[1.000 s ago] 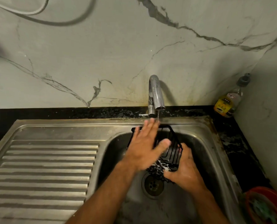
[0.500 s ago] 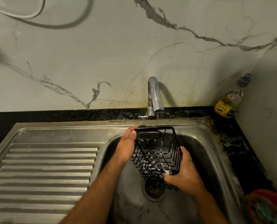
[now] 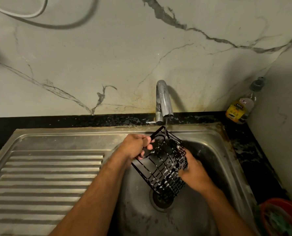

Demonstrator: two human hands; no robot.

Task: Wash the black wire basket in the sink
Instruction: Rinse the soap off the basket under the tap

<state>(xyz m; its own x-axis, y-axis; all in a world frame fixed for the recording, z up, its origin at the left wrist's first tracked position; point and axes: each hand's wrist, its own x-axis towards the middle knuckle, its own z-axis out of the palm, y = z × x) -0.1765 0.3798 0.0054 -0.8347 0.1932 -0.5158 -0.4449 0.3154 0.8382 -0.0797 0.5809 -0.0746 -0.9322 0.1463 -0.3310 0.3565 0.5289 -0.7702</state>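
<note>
Tilting basket (image 3: pixel 165 166), long axis diagonal

The black wire basket (image 3: pixel 165 167) is thin coated metal, wet with white foam. The dull stainless-steel sink (image 3: pixel 210 150) around it looks scuffed and stained, its drainboard ribbed. The chrome tap (image 3: pixel 164 99) shines. The wall is smooth veined marble; the black speckled table (image 3: pixel 73 120) looks polished stone.

Left hand (image 3: pixel 136 145) curls its fingers round the rim of the black wire basket (image 3: pixel 165 165); right hand (image 3: pixel 193 171) grips its opposite side, both forearms reaching forward
</note>
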